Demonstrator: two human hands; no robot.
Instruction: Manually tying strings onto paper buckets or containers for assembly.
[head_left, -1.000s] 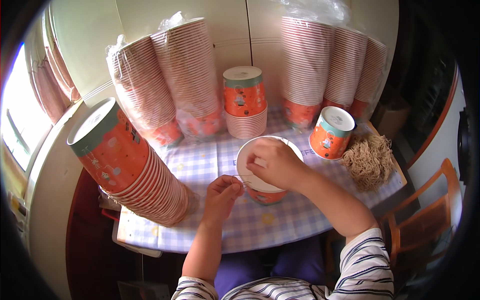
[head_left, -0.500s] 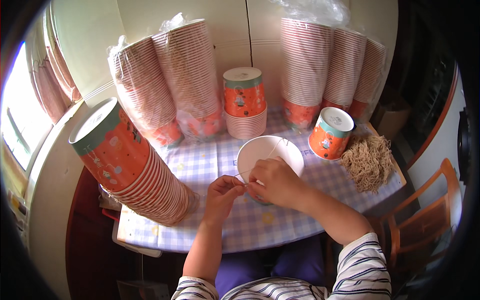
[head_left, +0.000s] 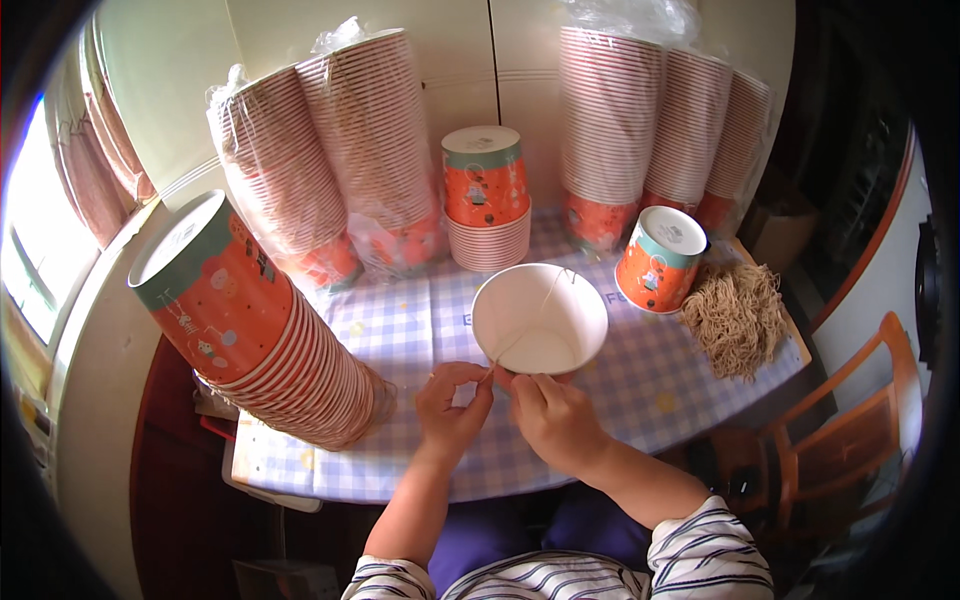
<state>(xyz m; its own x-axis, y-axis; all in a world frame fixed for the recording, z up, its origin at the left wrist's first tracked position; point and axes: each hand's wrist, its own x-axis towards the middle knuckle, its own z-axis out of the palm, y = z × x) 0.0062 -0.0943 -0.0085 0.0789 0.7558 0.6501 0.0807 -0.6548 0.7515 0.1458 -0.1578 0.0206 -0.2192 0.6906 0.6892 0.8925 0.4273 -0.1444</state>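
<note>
**String Across the Open Cup**

The string (head_left: 546, 304) runs over the mouth of the cup (head_left: 582, 322), which stands mouth up, behind the middle of the table's (head_left: 330, 468) front edge. Your left hand (head_left: 452, 408) has thumb and finger pressed together on this string, just beside the near rim. Your right hand (head_left: 555, 422) keeps its fingers bent at the same rim; whether they close on something, I cannot tell. Near the right edge lies a tan bundle of strings (head_left: 735, 322).
</note>
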